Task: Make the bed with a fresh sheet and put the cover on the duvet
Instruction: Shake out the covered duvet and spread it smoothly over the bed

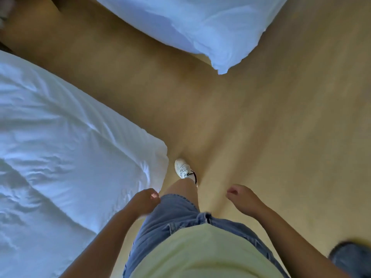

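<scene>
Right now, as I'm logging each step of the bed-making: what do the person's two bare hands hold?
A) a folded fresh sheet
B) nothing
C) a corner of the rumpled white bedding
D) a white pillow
B: the left hand and the right hand hang with loosely curled fingers and no fabric in either, while the rumpled white bedding lies ungripped to the left.

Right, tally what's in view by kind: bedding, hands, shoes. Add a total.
White bedding: 2, left bedding and top bedding
Hands: 2, left hand and right hand
White shoe: 1
Total: 5
</scene>
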The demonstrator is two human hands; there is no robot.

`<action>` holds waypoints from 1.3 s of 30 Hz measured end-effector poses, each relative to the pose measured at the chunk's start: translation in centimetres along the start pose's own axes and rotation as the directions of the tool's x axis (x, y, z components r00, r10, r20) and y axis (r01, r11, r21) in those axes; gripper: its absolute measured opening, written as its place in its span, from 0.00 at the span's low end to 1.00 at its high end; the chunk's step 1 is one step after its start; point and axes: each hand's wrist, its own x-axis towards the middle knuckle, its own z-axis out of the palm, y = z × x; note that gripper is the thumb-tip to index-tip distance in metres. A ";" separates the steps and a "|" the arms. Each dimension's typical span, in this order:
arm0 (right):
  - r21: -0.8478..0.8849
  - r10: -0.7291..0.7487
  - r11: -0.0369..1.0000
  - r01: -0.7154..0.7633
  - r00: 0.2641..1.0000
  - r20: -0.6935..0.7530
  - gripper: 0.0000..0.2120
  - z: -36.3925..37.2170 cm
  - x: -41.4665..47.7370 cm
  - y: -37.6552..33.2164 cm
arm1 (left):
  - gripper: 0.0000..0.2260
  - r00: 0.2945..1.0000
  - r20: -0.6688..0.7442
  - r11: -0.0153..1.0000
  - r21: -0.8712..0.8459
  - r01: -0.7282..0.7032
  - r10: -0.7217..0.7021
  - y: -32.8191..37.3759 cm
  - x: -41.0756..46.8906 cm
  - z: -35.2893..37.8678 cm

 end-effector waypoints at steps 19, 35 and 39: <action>-0.397 -0.288 0.836 0.378 0.919 0.269 0.07 -27.7 36.8 -50.7 | 0.10 0.939 -0.210 0.877 -0.456 0.153 -0.273 8.8 23.3 -43.6; -0.645 -0.203 0.438 0.625 0.769 0.607 0.08 -13.8 48.5 -96.5 | 0.09 0.794 -0.088 0.331 -0.932 0.147 -0.601 -14.0 31.4 -69.2; -0.630 -0.216 0.416 0.656 0.744 0.632 0.06 -9.6 49.2 -107.2 | 0.10 0.796 -0.087 0.388 -0.901 0.194 -0.598 -20.9 32.2 -77.9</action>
